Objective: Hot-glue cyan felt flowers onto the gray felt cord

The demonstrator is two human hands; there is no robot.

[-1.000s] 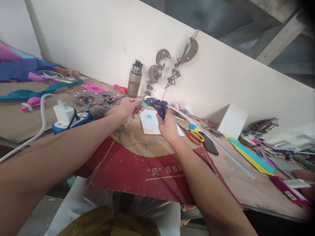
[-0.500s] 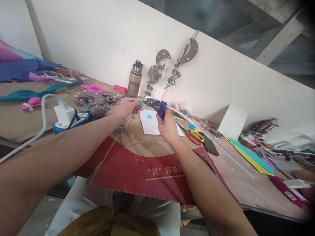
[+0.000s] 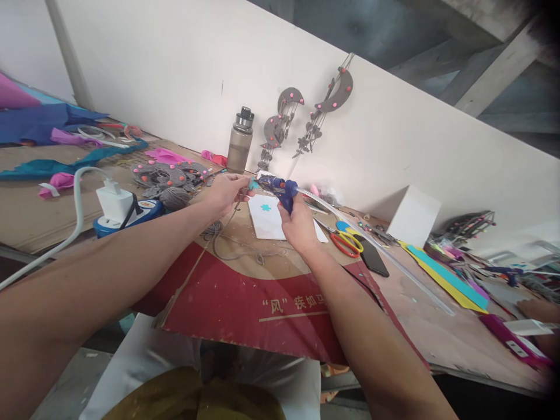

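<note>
My left hand (image 3: pixel 228 191) pinches a small teal piece (image 3: pixel 253 184) between thumb and fingers. Wrapped round the handle of a blue glue gun (image 3: pixel 280 188) is my right hand (image 3: pixel 298 219). The gun's nozzle points left and is at the teal piece; whether they touch is too small to tell. A clear glue stick (image 3: pixel 371 242) trails from the gun's rear, down to the right. Below the gun lies a white sheet (image 3: pixel 266 224) with a teal flower shape (image 3: pixel 265 207) on it. Grey string (image 3: pixel 236 251) lies loosely on the cardboard in front of it.
A bottle (image 3: pixel 240 143) stands by the wall. Scissors (image 3: pixel 347 244) and a black phone (image 3: pixel 371 256) lie right of the sheet. At the left are a power socket (image 3: pixel 126 216) with a white plug and grey yarn (image 3: pixel 175 198). Another person's hand (image 3: pixel 538 312) shows at the far right.
</note>
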